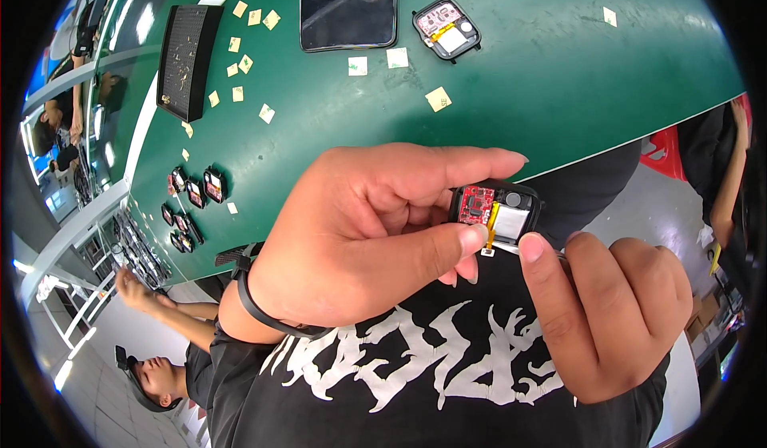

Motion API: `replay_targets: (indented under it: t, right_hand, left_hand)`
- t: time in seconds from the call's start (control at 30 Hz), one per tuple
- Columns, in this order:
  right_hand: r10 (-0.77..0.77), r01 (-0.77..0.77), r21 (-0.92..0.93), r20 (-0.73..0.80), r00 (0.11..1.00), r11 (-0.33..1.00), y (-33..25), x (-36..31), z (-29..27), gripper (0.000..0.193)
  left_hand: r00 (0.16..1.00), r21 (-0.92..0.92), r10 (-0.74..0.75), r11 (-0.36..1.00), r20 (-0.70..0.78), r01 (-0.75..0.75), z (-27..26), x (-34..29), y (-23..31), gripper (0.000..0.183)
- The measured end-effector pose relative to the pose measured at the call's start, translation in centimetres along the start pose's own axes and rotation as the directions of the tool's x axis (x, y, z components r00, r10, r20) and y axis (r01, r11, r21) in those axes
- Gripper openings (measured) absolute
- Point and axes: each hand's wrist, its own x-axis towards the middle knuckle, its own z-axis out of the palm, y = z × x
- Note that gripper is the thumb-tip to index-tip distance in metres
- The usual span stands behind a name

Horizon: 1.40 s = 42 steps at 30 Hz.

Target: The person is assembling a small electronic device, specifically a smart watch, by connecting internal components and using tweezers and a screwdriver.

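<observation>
Close to my chest, an opened smartwatch case (531, 201) shows a red circuit board, a silver battery and a round part. A yellow flex cable (492, 228) runs down beside the battery, its white-tipped end past the case's lower edge. My left hand (351, 224) grips the case, thumb in front at the cable and index finger stretched above it. At the case's lower right corner is my right hand (607, 312), fingers curled and closed. A thin pale sliver shows by its fingertip; what those fingers hold is mostly hidden.
On the green table (543, 72) lie another opened watch case (447, 29), a dark-screened tablet (349, 8), a black tray (188, 63) and several small paper labels (439, 99). A group of watch cases (196, 192) sits at the left. Another person (164, 380) is at lower left, a red stool (665, 156) at right.
</observation>
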Motion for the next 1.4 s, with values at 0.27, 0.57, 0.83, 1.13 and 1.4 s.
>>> replay_targets:
  t: [0.27, 0.57, 0.83, 1.13, 1.4]
  right_hand:
    - [0.147, -0.144, -0.038, 0.074, 0.986, 0.989, -0.6, -0.5, -1.0, 0.044]
    - [0.145, -0.146, -0.01, -0.032, 0.989, 0.989, -0.2, 0.0, 0.7, 0.049]
    - [0.178, -0.173, 0.047, -0.153, 0.972, 0.984, 0.1, -1.3, 1.8, 0.049]
    - [0.233, -0.231, 0.042, -0.055, 0.971, 0.972, 0.0, -0.5, 0.5, 0.046]
    - [0.058, -0.058, -0.005, 0.041, 0.997, 0.998, 0.8, -0.3, -2.2, 0.041]
  left_hand:
    - [0.996, 0.0, 0.041, 0.999, -0.085, -0.041, 0.6, -0.1, -0.2, 0.045]
    - [0.994, 0.086, 0.046, 0.996, -0.103, -0.037, 1.4, -0.3, -0.4, 0.045]
    - [0.999, 0.099, 0.022, 0.995, -0.046, -0.018, 1.1, -0.3, -0.3, 0.045]
    - [0.998, 0.043, -0.059, 0.997, -0.032, 0.06, 0.6, 0.4, 0.1, 0.044]
    - [0.999, -0.019, -0.035, 0.999, -0.01, 0.035, 0.9, 0.3, 0.5, 0.043]
